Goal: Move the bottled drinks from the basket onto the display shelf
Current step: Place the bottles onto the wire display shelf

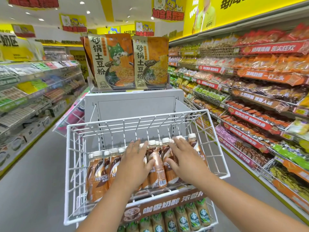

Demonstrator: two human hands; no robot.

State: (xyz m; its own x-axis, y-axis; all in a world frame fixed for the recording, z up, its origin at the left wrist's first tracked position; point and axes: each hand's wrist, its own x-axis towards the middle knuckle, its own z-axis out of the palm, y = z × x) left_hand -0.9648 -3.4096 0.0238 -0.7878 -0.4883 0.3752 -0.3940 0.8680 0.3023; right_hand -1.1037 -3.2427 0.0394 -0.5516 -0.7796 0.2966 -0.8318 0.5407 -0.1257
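Bottles [158, 166] of brown coffee drink lie in a leaning row on the white wire display shelf [215, 148], caps pointing up the slope; no basket can be seen. Both hands are spread flat on the row, fingers wide, and nothing is gripped: the left hand [133, 163] rests on the middle bottles, the right hand [182, 158] on those further right. The step in hand appears to be the squaring-up of the placed bottles. It is best done with light, even pressure, so that the bottles are slid together and seated against the front rail [150, 196] without being rolled over one another. Labels should be turned to the front. A tier of green-labelled bottles [182, 218] below should be left undisturbed.
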